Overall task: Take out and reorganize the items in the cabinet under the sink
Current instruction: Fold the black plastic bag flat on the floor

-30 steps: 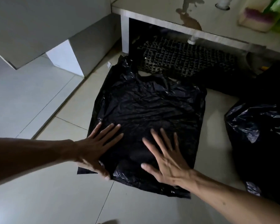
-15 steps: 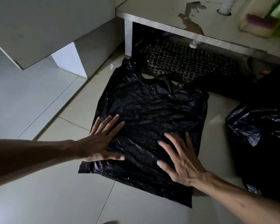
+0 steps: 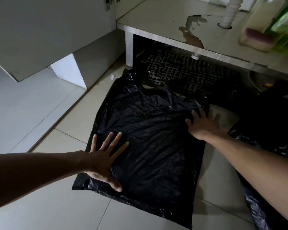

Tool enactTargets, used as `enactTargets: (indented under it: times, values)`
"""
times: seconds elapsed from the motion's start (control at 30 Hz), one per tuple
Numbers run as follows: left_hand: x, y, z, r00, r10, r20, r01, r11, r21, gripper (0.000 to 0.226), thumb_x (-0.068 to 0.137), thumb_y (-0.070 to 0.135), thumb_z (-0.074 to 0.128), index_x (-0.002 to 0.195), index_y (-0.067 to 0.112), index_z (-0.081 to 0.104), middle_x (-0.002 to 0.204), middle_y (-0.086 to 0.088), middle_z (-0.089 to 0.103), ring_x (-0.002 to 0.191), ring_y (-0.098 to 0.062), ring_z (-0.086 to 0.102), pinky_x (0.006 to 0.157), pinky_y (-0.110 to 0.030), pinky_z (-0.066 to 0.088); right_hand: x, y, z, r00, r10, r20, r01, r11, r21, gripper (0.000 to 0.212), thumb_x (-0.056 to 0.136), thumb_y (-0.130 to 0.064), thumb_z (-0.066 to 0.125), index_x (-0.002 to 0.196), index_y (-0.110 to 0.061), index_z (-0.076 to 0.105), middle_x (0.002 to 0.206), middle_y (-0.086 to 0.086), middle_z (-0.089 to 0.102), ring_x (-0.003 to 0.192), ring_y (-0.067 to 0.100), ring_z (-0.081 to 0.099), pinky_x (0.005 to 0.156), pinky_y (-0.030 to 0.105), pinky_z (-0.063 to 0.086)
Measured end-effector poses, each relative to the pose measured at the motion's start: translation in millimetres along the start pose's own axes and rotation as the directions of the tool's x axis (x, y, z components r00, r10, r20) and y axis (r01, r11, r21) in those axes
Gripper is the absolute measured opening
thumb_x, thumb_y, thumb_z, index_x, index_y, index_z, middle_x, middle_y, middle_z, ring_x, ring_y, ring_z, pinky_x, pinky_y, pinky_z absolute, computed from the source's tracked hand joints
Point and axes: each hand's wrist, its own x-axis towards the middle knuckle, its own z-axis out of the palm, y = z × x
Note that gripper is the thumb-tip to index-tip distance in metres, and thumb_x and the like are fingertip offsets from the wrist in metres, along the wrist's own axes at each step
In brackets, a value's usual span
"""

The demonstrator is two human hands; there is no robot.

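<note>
Smoothing is progressing: right hand (image 3: 204,124) is sliding to the black bag (image 3: 148,138) far edge, grip spread; left hand (image 3: 103,161) is pressing flat, readying folding.

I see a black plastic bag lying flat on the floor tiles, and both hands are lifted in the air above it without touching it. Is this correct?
Not quite. In the head view the black plastic bag does lie flat on the floor tiles, but the hands are not in the air: the left hand presses flat on its near left part, and the right hand rests at its right edge.
</note>
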Motion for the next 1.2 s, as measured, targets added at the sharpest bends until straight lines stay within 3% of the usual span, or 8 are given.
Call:
enactTargets:
  times: [0.1,0.23,0.43,0.53,0.63,0.7,0.97,1.2]
  values:
    - [1.0,1.4,-6.0,0.999,0.009,0.042,-0.009,1.000,0.013,0.147,0.044,0.100,0.051,0.135,0.040,-0.047,0.135,-0.001,-0.062,0.126,-0.026,-0.056,0.102,-0.071,-0.025,-23.5,-44.7,13.1,0.913,-0.320,-0.253,0.337,0.941,0.026,0.066,0.097,-0.057,0.021,0.154,-0.025,0.031,0.165,0.010,0.018,0.150,0.039,0.015,0.120,0.056,0.014]
    - [0.8,0.9,-9.7,0.999,-0.031,0.044,0.030,0.999,0.034,0.148,0.044,0.099,0.054,0.136,0.038,-0.046,0.138,-0.003,-0.060,0.128,-0.028,-0.054,0.101,-0.073,-0.022,-51.5,-118.4,37.6,0.675,-0.731,-0.101,0.734,0.679,-0.001,0.058,0.096,-0.061,0.025,0.153,-0.051,0.018,0.167,-0.010,0.001,0.154,0.030,0.000,0.118,0.064,0.006]
    - [1.8,0.1,-7.2,0.995,-0.053,0.082,0.049,0.998,0.050,0.147,0.045,0.098,0.054,0.134,0.040,-0.048,0.132,-0.001,-0.065,0.124,-0.029,-0.057,0.098,-0.074,-0.023,23.9,-143.0,-14.1,0.945,-0.319,0.067,0.307,0.941,0.145,0.056,0.099,-0.062,0.024,0.151,-0.057,0.004,0.165,-0.017,-0.013,0.151,0.041,-0.011,0.113,0.071,-0.004]
    - [3.5,0.1,-8.1,0.994,-0.048,0.099,0.044,0.998,0.039,0.146,0.046,0.097,0.056,0.132,0.042,-0.049,0.129,0.001,-0.067,0.122,-0.028,-0.059,0.095,-0.075,-0.024,39.0,-147.4,-46.5,0.976,-0.203,-0.073,0.198,0.977,-0.074,0.056,0.098,-0.052,0.029,0.149,-0.030,0.037,0.161,0.013,0.024,0.144,0.047,0.021,0.114,0.064,0.017]
    - [5.6,-1.0,-8.6,0.994,-0.060,0.097,0.057,0.998,0.035,0.147,0.046,0.096,0.057,0.133,0.042,-0.048,0.127,0.002,-0.068,0.122,-0.028,-0.059,0.092,-0.077,-0.024,24.5,-167.9,-41.7,0.608,-0.626,-0.489,0.674,0.732,-0.099,0.050,0.092,-0.048,0.039,0.123,-0.016,0.064,0.124,0.011,0.058,0.111,0.035,0.058,0.095,0.045,0.047]
    - [6.6,-1.1,-8.5,0.994,-0.063,0.094,0.060,0.998,0.033,0.147,0.046,0.096,0.057,0.133,0.041,-0.048,0.127,0.001,-0.068,0.122,-0.028,-0.059,0.090,-0.078,-0.024,5.9,-187.5,-27.8,0.346,-0.817,-0.461,0.886,0.447,-0.126,0.044,0.093,-0.047,0.047,0.130,-0.026,0.062,0.135,0.005,0.054,0.119,0.028,0.056,0.100,0.042,0.046]
    - [4.2,-0.8,-9.6,0.993,-0.052,0.106,0.052,0.999,0.003,0.148,0.049,0.092,0.062,0.134,0.041,-0.047,0.127,0.001,-0.068,0.123,-0.028,-0.059,0.092,-0.079,-0.022,43.5,-262.7,-40.6,0.821,-0.562,0.104,0.567,0.823,-0.027,0.062,0.095,-0.070,0.023,0.151,-0.057,0.002,0.163,-0.021,-0.017,0.149,0.045,-0.012,0.108,0.079,0.003]
    - [3.7,-7.9,-6.2,0.990,-0.071,0.118,0.071,0.997,0.009,0.149,0.043,0.097,0.057,0.133,0.041,-0.048,0.126,0.002,-0.068,0.121,-0.029,-0.059,0.091,-0.078,-0.024,20.5,-228.8,-75.8,0.736,-0.675,0.060,0.677,0.730,-0.089,0.069,0.090,-0.055,0.051,0.153,-0.034,0.030,0.159,0.001,0.027,0.141,0.030,0.037,0.109,0.047,0.040]
